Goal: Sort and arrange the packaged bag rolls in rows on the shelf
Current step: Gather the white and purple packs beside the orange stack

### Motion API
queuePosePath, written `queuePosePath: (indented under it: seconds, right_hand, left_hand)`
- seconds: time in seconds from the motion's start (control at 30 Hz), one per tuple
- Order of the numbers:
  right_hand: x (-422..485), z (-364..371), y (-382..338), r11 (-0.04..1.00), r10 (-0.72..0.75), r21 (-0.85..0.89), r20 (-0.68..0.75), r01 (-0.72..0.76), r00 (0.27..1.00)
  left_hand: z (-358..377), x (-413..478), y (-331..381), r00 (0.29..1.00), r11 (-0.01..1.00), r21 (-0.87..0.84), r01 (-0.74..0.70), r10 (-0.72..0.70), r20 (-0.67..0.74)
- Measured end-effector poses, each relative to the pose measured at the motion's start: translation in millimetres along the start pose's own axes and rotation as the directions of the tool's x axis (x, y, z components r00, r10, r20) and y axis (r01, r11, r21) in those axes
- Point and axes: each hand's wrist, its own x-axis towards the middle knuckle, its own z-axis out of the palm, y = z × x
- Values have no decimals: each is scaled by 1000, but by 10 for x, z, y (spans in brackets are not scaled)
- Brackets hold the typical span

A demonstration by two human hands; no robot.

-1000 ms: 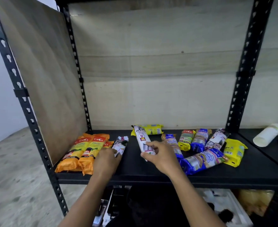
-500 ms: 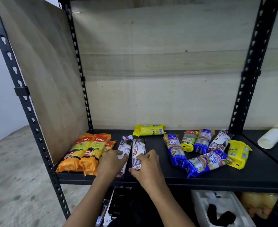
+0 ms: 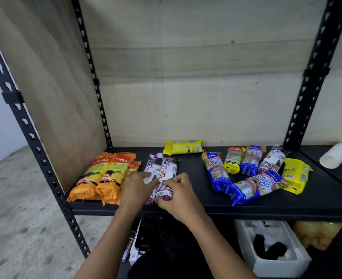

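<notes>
both hands on two white drawstring rolls lying side by side at the front of the black shelf [image 3: 186,200]. left hand [image 3: 135,189] rests loosely curled on the left white roll [image 3: 151,170]; right hand [image 3: 176,196] pinches the near end of the right white roll [image 3: 167,176]. orange rolls [image 3: 103,176] lie just left; blue rolls [image 3: 246,178] well apart to the right; a yellow roll [image 3: 184,147] at the back wall.

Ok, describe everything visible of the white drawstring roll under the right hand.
The white drawstring roll is a glossy plastic-wrapped pack, white and purple with a dark top end and "DRAW STRING" lettering. It lies flat near the black shelf front, lengthwise front to back, against a matching roll. The right hand grips its near end.
</notes>
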Motion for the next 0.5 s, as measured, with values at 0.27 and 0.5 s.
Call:
queuePosePath:
  seconds: [0.27, 0.5]
  right_hand:
    - [-27, 123, 21, 999, -46, 19, -74, 48, 996]
    - [8, 62, 30, 999, -32, 35, -17, 33, 999]
  left_hand:
    - [17, 52, -72, 1000, 1000, 5, -22, 22, 7]
    - [41, 63, -64, 1000, 999, 42, -10, 9, 15]
